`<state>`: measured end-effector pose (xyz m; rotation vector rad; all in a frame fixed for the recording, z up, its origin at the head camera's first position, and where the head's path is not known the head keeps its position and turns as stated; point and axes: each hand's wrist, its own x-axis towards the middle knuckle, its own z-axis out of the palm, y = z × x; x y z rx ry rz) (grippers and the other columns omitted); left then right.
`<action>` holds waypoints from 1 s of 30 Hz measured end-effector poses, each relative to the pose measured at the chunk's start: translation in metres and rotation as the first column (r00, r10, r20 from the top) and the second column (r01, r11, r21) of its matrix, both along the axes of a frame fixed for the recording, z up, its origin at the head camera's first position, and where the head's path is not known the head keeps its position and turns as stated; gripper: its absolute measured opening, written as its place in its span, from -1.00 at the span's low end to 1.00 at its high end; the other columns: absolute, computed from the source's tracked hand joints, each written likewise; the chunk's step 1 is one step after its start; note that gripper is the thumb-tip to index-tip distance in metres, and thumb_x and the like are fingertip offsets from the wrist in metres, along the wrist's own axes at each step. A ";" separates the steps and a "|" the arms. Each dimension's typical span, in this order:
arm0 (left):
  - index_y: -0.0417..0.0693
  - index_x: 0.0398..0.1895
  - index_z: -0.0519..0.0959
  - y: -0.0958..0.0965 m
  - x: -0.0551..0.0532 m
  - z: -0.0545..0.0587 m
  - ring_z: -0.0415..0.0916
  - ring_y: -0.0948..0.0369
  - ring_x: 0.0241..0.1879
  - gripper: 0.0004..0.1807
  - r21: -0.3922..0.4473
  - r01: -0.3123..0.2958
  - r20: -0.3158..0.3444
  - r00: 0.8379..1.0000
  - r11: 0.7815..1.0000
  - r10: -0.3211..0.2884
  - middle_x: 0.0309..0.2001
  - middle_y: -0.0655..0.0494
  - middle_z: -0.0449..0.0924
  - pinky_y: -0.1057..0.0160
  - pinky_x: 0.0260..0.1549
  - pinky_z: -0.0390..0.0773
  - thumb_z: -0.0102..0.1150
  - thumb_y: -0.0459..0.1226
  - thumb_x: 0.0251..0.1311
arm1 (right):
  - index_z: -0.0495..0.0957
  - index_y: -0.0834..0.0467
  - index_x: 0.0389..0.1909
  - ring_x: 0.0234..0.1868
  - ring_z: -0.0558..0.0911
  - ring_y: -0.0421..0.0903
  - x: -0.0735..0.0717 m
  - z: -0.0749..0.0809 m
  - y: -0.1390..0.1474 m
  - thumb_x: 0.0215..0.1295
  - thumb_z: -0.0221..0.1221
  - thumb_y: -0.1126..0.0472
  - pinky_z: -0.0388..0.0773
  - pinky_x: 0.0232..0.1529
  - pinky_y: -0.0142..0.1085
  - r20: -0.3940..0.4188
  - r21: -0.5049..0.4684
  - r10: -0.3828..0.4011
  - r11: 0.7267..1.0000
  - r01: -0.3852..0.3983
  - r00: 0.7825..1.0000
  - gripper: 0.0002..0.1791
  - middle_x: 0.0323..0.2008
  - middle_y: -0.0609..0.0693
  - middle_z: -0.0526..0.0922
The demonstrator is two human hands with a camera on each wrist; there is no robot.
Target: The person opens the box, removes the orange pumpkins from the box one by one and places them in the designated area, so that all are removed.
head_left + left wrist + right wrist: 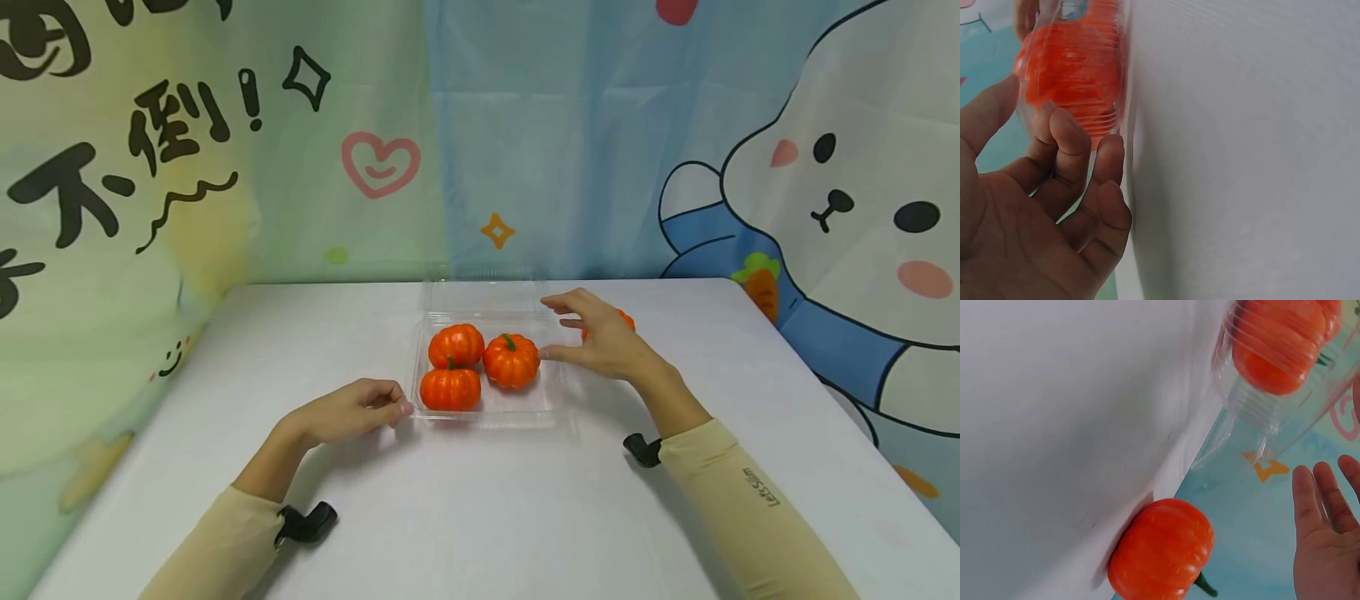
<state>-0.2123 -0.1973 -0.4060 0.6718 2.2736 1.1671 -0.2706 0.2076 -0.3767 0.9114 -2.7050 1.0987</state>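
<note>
Closest to me are two tan sleeves (217, 546). I have the left hand (348, 412) relaxed, grasping nothing, beside the clear box (525, 408); three orange pumpkins (512, 364) sit inside. My right hand (606, 340) hangs released; just beyond it, a fourth pumpkin (1163, 550) rests on the counter (487, 517).

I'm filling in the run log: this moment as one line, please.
left hand: at clear box | right hand: open, empty | in box: three pumpkins | outside: one pumpkin
</note>
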 end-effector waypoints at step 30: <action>-0.22 -0.11 0.57 0.001 -0.002 0.003 0.45 0.01 -0.24 -0.73 0.037 0.022 0.002 1.000 0.999 -0.022 -0.26 -0.14 0.57 0.30 -0.28 0.44 0.08 -0.16 0.51 | 0.60 0.16 0.18 0.22 0.55 0.11 -0.001 -0.011 -0.036 0.14 0.50 -0.10 0.46 0.31 0.07 -0.030 0.285 0.095 0.955 -0.083 0.995 -0.34 0.14 0.05 0.58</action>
